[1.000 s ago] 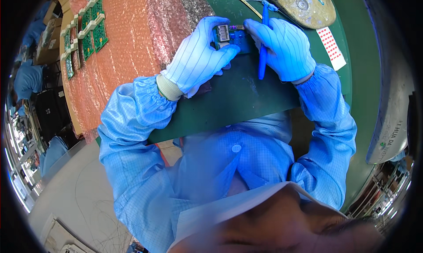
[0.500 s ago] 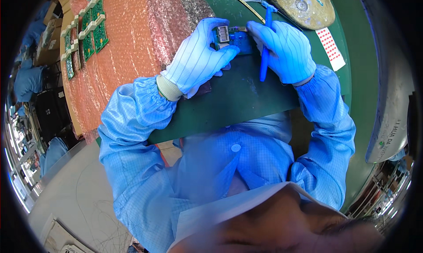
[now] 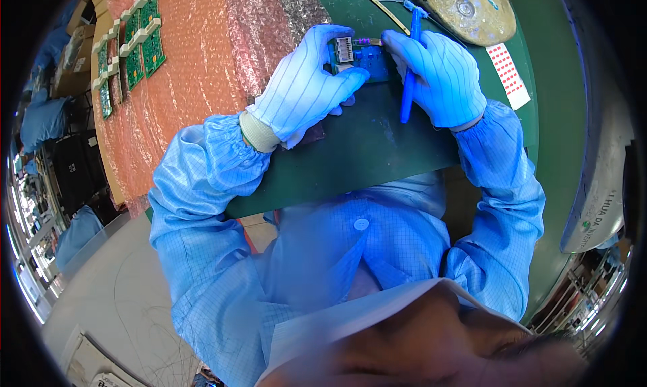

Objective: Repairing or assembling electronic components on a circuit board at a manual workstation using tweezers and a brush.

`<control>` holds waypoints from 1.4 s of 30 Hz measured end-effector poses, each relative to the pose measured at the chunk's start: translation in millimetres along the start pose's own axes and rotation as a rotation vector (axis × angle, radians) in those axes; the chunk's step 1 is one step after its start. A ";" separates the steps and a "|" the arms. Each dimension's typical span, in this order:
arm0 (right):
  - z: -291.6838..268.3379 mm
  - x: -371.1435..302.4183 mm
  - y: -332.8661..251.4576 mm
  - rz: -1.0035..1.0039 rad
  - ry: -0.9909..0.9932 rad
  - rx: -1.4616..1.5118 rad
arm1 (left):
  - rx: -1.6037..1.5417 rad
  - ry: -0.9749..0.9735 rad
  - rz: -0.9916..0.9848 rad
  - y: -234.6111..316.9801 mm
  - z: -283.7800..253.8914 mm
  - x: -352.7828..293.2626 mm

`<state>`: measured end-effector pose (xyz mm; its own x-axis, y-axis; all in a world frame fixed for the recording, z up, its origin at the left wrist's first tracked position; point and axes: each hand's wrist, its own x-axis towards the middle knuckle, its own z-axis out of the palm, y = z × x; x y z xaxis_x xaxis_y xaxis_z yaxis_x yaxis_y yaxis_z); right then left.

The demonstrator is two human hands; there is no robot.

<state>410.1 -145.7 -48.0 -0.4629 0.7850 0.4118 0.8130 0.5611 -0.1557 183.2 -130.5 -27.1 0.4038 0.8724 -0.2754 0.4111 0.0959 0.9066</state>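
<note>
Both my hands wear white striped gloves, lit blue. My left hand (image 3: pixel 303 84) grips a small circuit board (image 3: pixel 371 62) by its left side, thumb below and fingers above. A white connector block (image 3: pixel 344 49) stands on the board near my left fingers. My right hand (image 3: pixel 441 74) is closed around a slim blue stick-shaped tool (image 3: pixel 408 97), held nearly upright, with a paler blue piece at its far end. The tips of my right thumb and index finger are at the board's upper right corner; whatever they pinch there is too small to make out.
Pink bubble wrap (image 3: pixel 182 84) covers the left side of the green table mat (image 3: pixel 350 144). Green circuit boards (image 3: pixel 145 47) with white strips lie on it. A stained round object (image 3: pixel 465 10) stands at the far right, beside a white label sheet with red marks (image 3: pixel 509 76).
The whole view has shifted slightly, and my hands sit a little further right in it. Both grips look the same; the right fingertips remain at the board's corner.
</note>
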 end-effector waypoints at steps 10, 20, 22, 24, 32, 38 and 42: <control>-0.8 2.7 -1.2 -0.036 0.003 -0.026 | -0.032 0.004 0.004 0.9 2.6 -0.8; -1.8 0.7 -1.3 -0.011 -0.017 -0.038 | 0.010 0.003 -0.004 1.1 0.7 -0.7; -0.6 0.5 -2.0 -0.009 -0.002 -0.042 | 0.027 -0.001 -0.010 1.4 1.3 -0.5; -0.2 0.8 -2.2 -0.013 0.007 -0.041 | 0.016 0.007 0.005 1.2 2.3 -1.7; 0.7 1.7 -2.5 -0.018 -0.001 -0.033 | -0.004 0.006 0.012 -0.9 1.3 -0.8; -0.2 1.5 -3.4 -0.012 -0.005 -0.011 | -0.008 0.013 0.007 2.6 1.8 -1.2; -2.8 -1.0 -2.9 -0.006 -0.018 -0.016 | 0.010 0.004 0.016 0.4 0.5 0.2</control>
<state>409.2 -148.9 -45.4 -0.4737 0.7864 0.3964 0.8159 0.5614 -0.1386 183.8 -130.5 -27.0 0.4069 0.8758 -0.2595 0.4124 0.0773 0.9077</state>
